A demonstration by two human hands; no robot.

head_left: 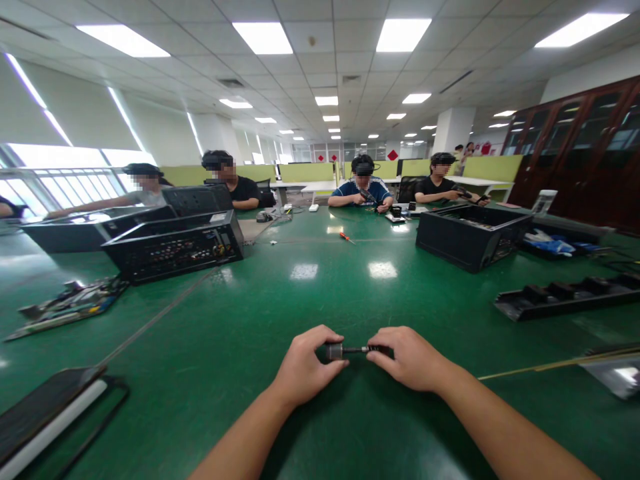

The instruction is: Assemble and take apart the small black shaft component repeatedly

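Scanning from the left, I pick up a circuit board (pixel 83 301) well out to the left of the left hand (pixel 299 367), and a black computer case (pixel 175 248) ahead of it on that same side. The left forearm (pixel 245 433) slants up and inward from the bottom edge, and I see that hand curved into a C: index finger above, thumb below, pinching a dark cylinder (pixel 335 351). A thin shaft (pixel 354 350) runs rightward from the cylinder, roughly level, across the gap between the hands. At its other end the right hand (pixel 407 357) mirrors the left, index finger above and thumb below, gripping a black end piece (pixel 376 349); fingers cover much of it, so I can't make out its full shape. The right forearm (pixel 500 417) angles away down to the right. Ahead and to the right of that hand sits a second case (pixel 455 241), with a long black tray (pixel 565 303) farther right.
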